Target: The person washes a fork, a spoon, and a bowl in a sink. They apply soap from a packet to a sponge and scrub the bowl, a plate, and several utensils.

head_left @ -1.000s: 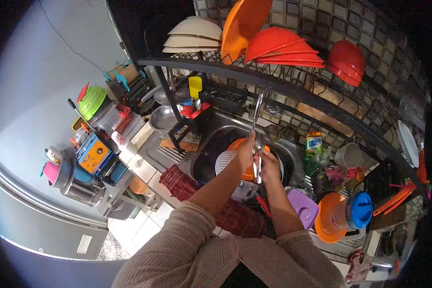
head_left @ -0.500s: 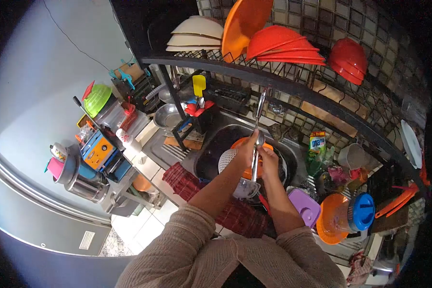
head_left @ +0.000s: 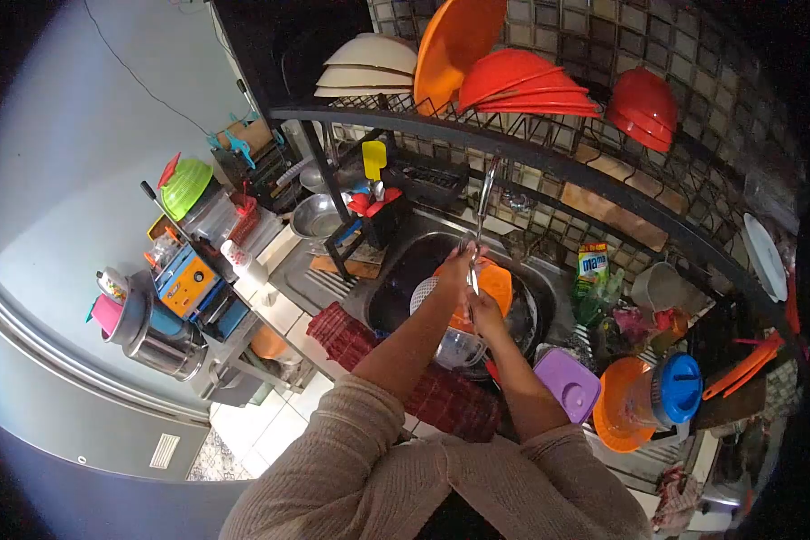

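Note:
Both my hands are over the sink under the tap (head_left: 487, 184). My left hand (head_left: 456, 272) is closed around a metal spoon (head_left: 473, 282), its upper end beside the stream of water. Lower and to the right, my right hand (head_left: 487, 315) has its fingers closed on the spoon's lower part. Fingers and glare hide much of the spoon. Beneath the hands are an orange plastic bowl (head_left: 497, 286), a white perforated basket (head_left: 423, 293) and a clear container (head_left: 460, 349).
A dark red cloth (head_left: 342, 342) lies along the sink's front edge. To the right are a purple lid (head_left: 568, 385), an orange plate (head_left: 614, 409), a blue-lidded jug (head_left: 678, 391) and a green detergent pack (head_left: 592, 270). A black dish rack (head_left: 513, 144) spans above, holding bowls and plates.
My left hand has risen slightly, and my right hand has shifted down and left. The spoon has turned, and more of the orange bowl shows.

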